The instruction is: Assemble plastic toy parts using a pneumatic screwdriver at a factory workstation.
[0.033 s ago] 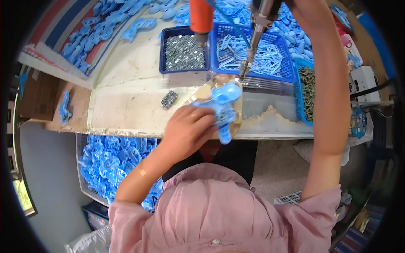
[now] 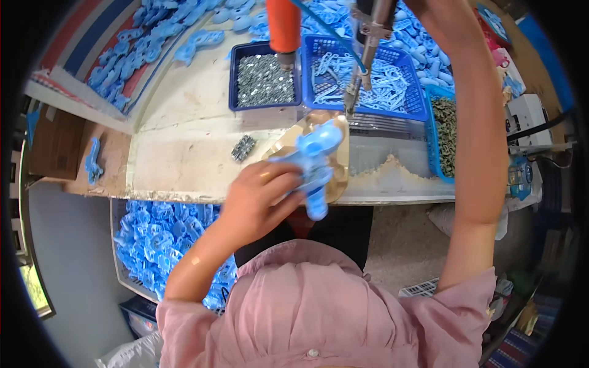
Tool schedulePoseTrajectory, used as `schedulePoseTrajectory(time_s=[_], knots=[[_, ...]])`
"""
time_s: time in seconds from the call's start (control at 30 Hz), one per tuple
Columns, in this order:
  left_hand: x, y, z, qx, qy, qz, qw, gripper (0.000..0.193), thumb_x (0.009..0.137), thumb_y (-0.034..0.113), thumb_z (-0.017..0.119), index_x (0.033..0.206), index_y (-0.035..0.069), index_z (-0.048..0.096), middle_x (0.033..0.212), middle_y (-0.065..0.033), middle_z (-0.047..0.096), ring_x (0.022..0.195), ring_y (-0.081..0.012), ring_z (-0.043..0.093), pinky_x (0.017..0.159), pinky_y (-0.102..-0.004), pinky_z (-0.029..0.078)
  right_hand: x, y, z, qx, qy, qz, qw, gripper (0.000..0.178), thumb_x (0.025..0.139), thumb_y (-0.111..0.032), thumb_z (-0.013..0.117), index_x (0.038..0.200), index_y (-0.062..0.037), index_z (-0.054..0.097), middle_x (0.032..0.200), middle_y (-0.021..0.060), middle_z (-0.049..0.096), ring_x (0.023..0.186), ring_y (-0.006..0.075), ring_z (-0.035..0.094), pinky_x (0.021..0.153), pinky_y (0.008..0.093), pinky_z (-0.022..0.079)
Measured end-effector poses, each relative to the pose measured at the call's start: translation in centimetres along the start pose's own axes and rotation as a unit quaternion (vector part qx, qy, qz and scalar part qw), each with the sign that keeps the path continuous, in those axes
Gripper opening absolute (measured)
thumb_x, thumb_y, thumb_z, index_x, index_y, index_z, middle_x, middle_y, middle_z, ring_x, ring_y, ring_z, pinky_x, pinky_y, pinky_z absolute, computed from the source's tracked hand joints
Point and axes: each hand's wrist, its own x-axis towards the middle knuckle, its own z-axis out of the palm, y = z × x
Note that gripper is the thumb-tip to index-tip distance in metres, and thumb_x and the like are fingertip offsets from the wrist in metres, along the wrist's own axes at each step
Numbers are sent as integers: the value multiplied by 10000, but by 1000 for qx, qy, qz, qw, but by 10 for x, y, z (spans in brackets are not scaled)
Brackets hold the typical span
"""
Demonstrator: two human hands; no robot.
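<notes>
The left hand point(image 2: 261, 196) grips the blue part point(image 2: 316, 161) by its left side, fingers bent onto it; the part projects to the right of the fingertips, slightly blurred, over the tan jig point(image 2: 341, 176) at the table's near edge. Whether part and jig touch, I cannot tell. The right hand point(image 2: 431, 15) is raised at the upper edge, cut off there, so I cannot tell its grip. Just above the jig hangs a metal driver point(image 2: 351, 98), with an orange tool point(image 2: 283, 27) to its left.

The pale table point(image 2: 184, 147) is scuffed and worn along its front edge. A small metal heap point(image 2: 243, 148) lies left of the jig. Behind stand a dark blue tray point(image 2: 235, 80) of small shiny metal pieces and a latticed blue basket point(image 2: 424, 105) of slim light-blue strips; a teal basket point(image 2: 434, 153) at right holds dull greenish pieces. Smooth, rounded blue shells point(image 2: 429, 58) pile up beyond. Below left, a crate point(image 2: 130, 283) brims with glossy blue mouldings, beside a grey wall point(image 2: 67, 245). Striped cloth point(image 2: 92, 37) fills the far left corner.
</notes>
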Motion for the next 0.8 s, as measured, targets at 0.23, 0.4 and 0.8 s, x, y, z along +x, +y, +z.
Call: schedulePoseTrajectory(time_s=[0.23,0.4,0.8], knots=[[-86,36,-162,92,-258,-337,901,313,765,228,754,979,16,669,1068,-139,689,949,-336,650,811,-408,510,-84,196,-87,-381,-15,217,899,209,888,-158,650,1040,-24,706,865,74,693,809,155,652,761,305,510],[-110,59,-156,197,-135,-366,899,518,762,260,785,1199,32,624,1103,-149,687,991,-336,642,849,-411,501,-99,276,-64,-490,-63,140,858,321,844,-130,683,1155,-64,645,1125,161,651,1044,339,630,885,411,515],[-15,28,-84,-3,-199,-168,965,370,821,175,754,1148,29,661,1117,-128,685,1011,-335,632,862,-396,497,-95,228,-63,-259,-29,183,948,391,898,-224,681,1257,-87,607,1113,93,638,1003,238,610,895,379,491]])
